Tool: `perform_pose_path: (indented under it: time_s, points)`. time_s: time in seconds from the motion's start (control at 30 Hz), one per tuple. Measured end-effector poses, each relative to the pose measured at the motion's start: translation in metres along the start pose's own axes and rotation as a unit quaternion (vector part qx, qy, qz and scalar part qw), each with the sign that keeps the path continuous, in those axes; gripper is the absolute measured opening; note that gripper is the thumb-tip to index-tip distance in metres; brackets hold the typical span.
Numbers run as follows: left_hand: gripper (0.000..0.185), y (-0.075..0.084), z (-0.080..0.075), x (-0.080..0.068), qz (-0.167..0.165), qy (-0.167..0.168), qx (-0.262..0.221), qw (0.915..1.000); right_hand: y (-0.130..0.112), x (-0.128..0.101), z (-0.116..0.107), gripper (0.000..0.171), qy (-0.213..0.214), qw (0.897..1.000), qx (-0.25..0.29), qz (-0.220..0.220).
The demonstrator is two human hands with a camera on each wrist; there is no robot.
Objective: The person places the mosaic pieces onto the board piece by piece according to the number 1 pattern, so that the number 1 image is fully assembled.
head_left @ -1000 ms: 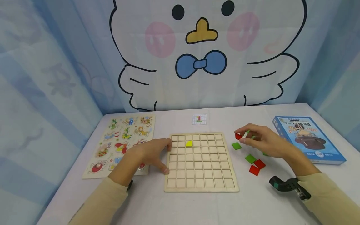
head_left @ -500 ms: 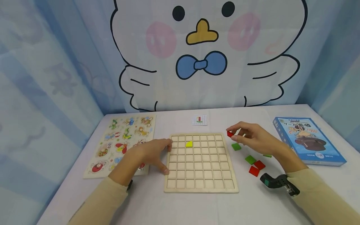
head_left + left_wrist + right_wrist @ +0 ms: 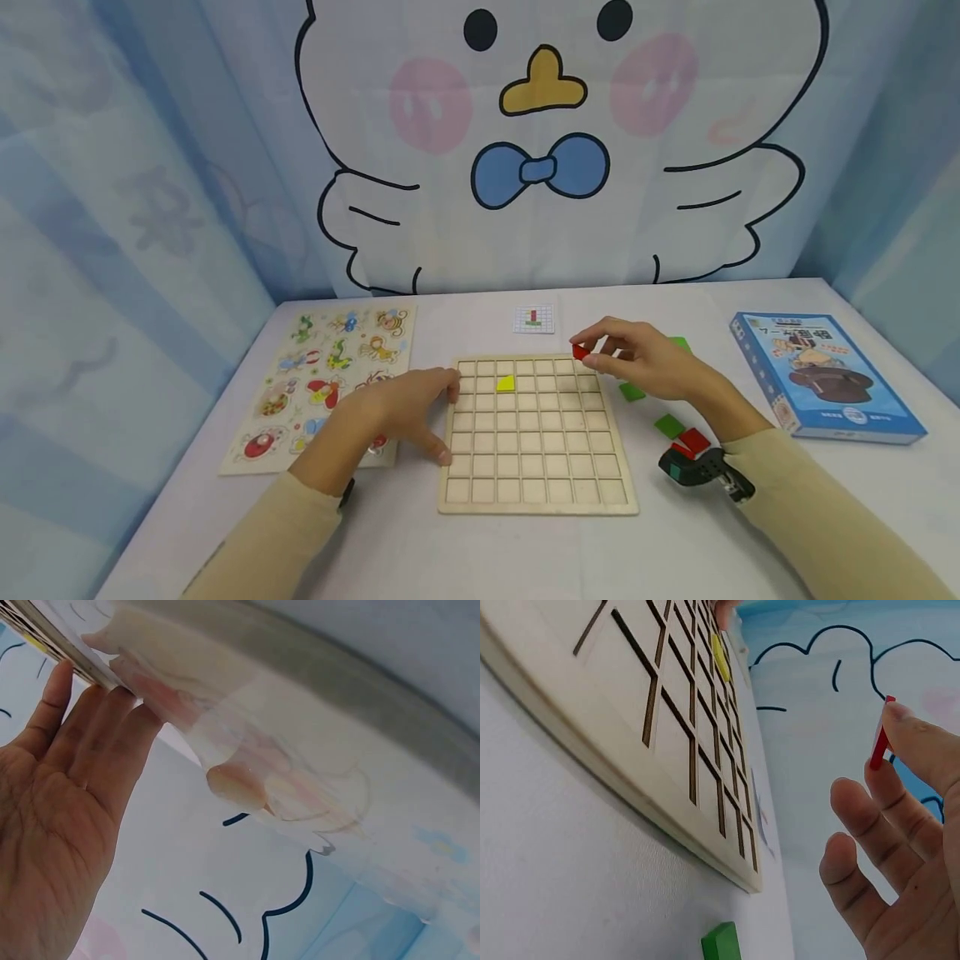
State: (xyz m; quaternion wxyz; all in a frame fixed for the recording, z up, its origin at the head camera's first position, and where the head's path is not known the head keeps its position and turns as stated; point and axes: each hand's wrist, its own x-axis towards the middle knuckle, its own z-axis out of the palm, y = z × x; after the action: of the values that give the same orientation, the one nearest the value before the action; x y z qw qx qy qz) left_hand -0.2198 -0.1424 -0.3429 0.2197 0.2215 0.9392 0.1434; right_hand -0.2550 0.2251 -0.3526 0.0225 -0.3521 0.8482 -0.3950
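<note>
White table point(image 3: 525, 550), items from left: flat wooden peg puzzle with painted insects point(image 3: 315, 367), lying near the left edge; left hand point(image 3: 408, 412), fingers spread and relaxed, fingertips resting against the left rim of the square pale wooden grid board point(image 3: 536, 467), holding nothing; the board lies flat at centre, one yellow tile point(image 3: 505, 383) seated in a cell of its second row; small white pattern card point(image 3: 533, 318) just beyond the board's far edge; right hand point(image 3: 637, 362), raised over the board's far right corner, thumb and forefinger pinching a small red square tile point(image 3: 580, 352) held clear of the board; loose green square tiles point(image 3: 667, 425) and red square tiles point(image 3: 693, 440) scattered on the table beside the board's right edge; blue cardboard game box point(image 3: 821, 371) lying flat near the right edge
</note>
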Motion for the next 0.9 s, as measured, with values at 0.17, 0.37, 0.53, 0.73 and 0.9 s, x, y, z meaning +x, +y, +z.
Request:
perform_pose_path:
  time_s: [0.17,0.37,0.53,0.73,0.9]
  points:
    - [0.07,0.002,-0.002,0.002,0.004,0.006,0.008,0.9999,-0.004,0.011,0.002,0.031,-0.004,1.0,0.0,-0.004]
    - [0.071,0.0,0.001,0.002,-0.008,-0.005,0.004,0.9999,-0.006,0.021,0.011,0.032,-0.018,1.0,0.015,-0.002]
    - [0.071,-0.001,0.003,0.001,-0.018,-0.007,-0.007,0.9998,-0.005,0.026,0.02,0.032,-0.023,1.0,0.016,0.0]
    - [0.07,0.0,0.004,0.0,-0.01,-0.005,-0.012,0.9999,-0.004,0.03,0.025,0.032,-0.028,0.999,0.017,-0.002]
    - [0.069,0.001,0.001,0.001,-0.008,0.001,-0.003,1.0,-0.005,0.035,0.029,0.032,-0.031,0.999,0.021,0.0]
